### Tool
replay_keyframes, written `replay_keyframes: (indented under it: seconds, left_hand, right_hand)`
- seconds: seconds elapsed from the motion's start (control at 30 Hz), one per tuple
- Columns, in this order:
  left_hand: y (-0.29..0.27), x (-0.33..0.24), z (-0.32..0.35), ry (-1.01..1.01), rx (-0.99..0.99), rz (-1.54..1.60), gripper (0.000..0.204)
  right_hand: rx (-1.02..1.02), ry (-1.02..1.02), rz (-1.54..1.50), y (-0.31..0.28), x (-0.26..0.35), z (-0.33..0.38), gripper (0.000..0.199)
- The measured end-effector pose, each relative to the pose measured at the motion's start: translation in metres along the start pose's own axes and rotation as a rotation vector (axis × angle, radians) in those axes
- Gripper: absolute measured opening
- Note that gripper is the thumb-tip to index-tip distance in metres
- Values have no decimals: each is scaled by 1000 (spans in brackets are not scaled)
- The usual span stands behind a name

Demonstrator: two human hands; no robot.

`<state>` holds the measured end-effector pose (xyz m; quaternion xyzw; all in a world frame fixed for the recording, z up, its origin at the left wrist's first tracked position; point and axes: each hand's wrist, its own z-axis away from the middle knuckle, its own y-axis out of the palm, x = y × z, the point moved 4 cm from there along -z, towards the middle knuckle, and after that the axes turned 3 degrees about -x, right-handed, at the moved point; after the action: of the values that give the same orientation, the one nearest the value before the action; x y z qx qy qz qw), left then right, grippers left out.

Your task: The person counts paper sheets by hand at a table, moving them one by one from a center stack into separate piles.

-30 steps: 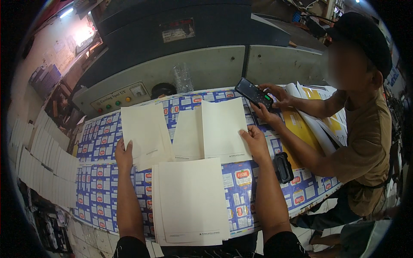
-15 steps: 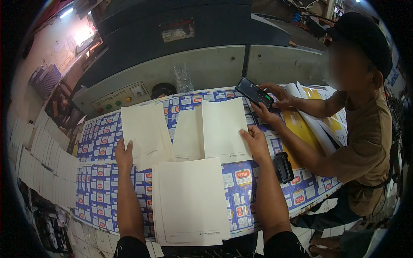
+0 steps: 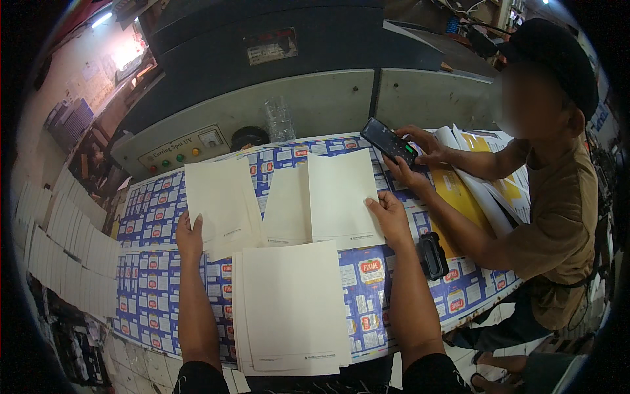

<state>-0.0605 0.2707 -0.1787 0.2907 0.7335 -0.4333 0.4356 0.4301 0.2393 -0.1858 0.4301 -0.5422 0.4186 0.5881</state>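
Note:
Between thumb and fingers, my left hand (image 3: 190, 236) pinches the left edge of some off-white paper sheets (image 3: 220, 200). My right hand (image 3: 392, 217) grips the right edge of another off-white sheet (image 3: 344, 197), its thumb on top near the lower corner. Both have a small line of print near the bottom. A further sheet (image 3: 287, 207) lies between them, partly covered by the right one. Closest to me, a loosely squared stack of the same paper (image 3: 295, 308) rests at the table's front edge, between my forearms.
Blue-and-white printed sheets cover the table (image 3: 151, 282). At the right a person (image 3: 558, 197) holds a black phone (image 3: 390, 141), beside yellow printed sheets (image 3: 453, 203). A black case (image 3: 433, 256) lies near my right forearm. Behind stand a grey machine (image 3: 315, 105) and a clear plastic cup (image 3: 279, 118).
My hands and the sheets stay practically still. The other person's phone has shifted very slightly, and at the lower right a foot and sandal show more clearly.

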Motion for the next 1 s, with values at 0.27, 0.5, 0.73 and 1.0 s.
replay_keyframes:
  seconds: [0.27, 0.5, 0.73, 1.0]
  left_hand:
    - [1, 2, 1, 39, -35, -5, 36]
    - [2, 3, 1, 24, -40, 37, 35]
    - [2, 0, 0, -7, 3, 12, 39]
    - [2, -2, 1, -7, -2, 16, 37]
  right_hand:
    - [6, 1, -47, 1, -2, -2, 22]
    - [1, 7, 19, -1, -2, -2, 22]
    - [8, 7, -30, 0, -3, -2, 22]
    - [7, 9, -14, 1, 0, 0, 22]
